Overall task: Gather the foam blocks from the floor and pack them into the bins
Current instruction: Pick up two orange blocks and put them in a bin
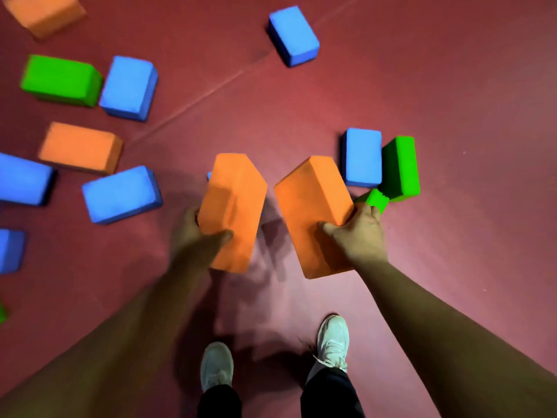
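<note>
While each of the hands has a block in it, most of the job looks undone, as far as the head view shows.

The left hand (pixel 196 233) grips the first orange block (pixel 233 206) near its lower end, thumb laid across the upper face and fingers hidden behind it. The right hand (pixel 360 233) grips the second orange block (pixel 310 206) the same way, thumb on top and fingers curled round its right edge. Both blocks seem to be held up off the red floor (pixel 301 116), judging by the shadows under them. They sit side by side with a narrow gap between, in front of the person's white shoes (pixel 333 339).

Plenty lies loose on that floor. To the right, a near blue block (pixel 363 156) touches a tall green block (pixel 399 167), and a small green block (pixel 373 200) sits just behind the right hand's knuckles. Farther off, a far blue block (pixel 294 34) lies alone. On the left, a wide green block (pixel 61 79) touches an upper blue block (pixel 129 87). Below them are a loose orange block (pixel 81 146), a slanted blue block (pixel 122 193) and two edge blue blocks (pixel 24 179) cut off by the frame. A blurred corner orange block (pixel 42 12) lies at the top left.

None of the bins is in view, so how many blocks are already packed cannot be told. By my reckoning this is a gathering step: two blocks in hand and not yet packed, at least ten more to collect, and several trips ahead.
</note>
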Demonstrator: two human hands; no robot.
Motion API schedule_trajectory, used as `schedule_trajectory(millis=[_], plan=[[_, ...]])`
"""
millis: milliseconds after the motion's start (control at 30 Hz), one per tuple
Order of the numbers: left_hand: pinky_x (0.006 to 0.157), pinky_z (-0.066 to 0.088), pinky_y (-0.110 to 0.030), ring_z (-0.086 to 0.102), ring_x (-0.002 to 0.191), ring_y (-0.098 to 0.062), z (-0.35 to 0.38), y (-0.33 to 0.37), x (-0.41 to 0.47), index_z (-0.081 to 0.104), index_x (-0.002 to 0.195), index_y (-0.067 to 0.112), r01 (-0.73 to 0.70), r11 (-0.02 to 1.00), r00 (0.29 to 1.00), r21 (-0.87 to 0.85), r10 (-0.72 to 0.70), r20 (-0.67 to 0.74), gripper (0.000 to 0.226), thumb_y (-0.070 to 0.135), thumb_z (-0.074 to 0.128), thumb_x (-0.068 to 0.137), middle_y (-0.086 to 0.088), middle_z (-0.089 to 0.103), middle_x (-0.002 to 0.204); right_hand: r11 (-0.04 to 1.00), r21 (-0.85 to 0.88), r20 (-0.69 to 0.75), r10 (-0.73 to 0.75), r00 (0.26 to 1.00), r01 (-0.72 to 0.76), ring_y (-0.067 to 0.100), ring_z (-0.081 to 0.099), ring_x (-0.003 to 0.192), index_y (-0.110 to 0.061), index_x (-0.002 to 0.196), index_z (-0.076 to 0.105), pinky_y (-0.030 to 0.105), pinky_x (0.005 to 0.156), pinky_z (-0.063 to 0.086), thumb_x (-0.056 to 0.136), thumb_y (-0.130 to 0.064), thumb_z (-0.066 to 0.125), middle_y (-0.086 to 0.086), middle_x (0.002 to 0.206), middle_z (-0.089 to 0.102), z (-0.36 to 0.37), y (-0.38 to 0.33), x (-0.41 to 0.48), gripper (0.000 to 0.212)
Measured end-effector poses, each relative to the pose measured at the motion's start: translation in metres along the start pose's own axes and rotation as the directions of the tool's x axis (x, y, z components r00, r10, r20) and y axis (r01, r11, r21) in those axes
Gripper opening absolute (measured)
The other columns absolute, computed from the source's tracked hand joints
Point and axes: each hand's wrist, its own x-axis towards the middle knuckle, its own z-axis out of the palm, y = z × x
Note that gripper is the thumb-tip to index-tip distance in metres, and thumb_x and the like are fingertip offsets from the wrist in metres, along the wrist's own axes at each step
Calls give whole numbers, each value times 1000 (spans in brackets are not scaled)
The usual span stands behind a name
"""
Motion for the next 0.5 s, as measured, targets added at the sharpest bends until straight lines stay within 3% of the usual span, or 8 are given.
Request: schedule_trajectory(millis=[67, 167, 200, 300, 400, 500], plan=[[82, 52, -37, 64, 93, -23, -52, 41, -29, 59, 118, 16, -58, 998, 998, 7, 58, -23, 81, 45, 80, 46, -3, 68, 106, 999, 27, -49, -31, 998, 32, 38, 48, 116, -7, 117, 49, 46, 98, 42, 67, -54, 79, 16, 119, 50, -51, -39, -38, 75], [81, 46, -31, 61, 96, -22, -128, 96, -80, 56, 124, 9, -99, 995, 993, -7, 99, -61, 69, 17, 87, 63, -4, 63, 108, 995, 46, -113, -80, 990, 85, 38, 47, 115, -8, 117, 47, 46, 97, 40, 68, -52, 78, 17, 117, 55, -120, -89, -100, 73], [83, 46, -32, 61, 99, -23, -152, 110, -99, 55, 126, 9, -109, 994, 991, -1, 109, -82, 71, 18, 87, 64, -5, 62, 110, 995, 44, -130, -81, 988, 87, 38, 48, 115, -8, 116, 47, 46, 97, 39, 68, -53, 78, 17, 117, 55, -141, -103, -123, 72], [97, 48, -41, 60, 111, -29, -221, 145, -156, 53, 131, 11, -101, 995, 987, -4, 100, -127, 87, 39, 84, 55, -11, 61, 123, 993, 49, -185, -99, 978, 110, 38, 48, 115, -8, 115, 48, 47, 97, 39, 68, -55, 77, 16, 118, 55, -197, -141, -192, 72], [96, 50, -46, 62, 110, -29, -275, 160, -194, 55, 127, 13, -76, 995, 986, -64, 66, -156, 103, 59, 74, 37, -10, 64, 121, 990, 28, -251, -124, 960, 136, 38, 49, 115, -7, 115, 49, 47, 96, 39, 68, -55, 76, 17, 120, 56, -241, -165, -248, 72], [95, 52, -45, 63, 109, -28, -307, 154, -219, 54, 128, 12, -80, 992, 971, -100, 55, -232, 109, 64, 72, 34, -9, 65, 121, 986, 45, -272, -144, 951, 162, 40, 48, 116, -4, 119, 49, 47, 95, 39, 69, -54, 77, 19, 122, 55, -266, -177, -286, 76]])
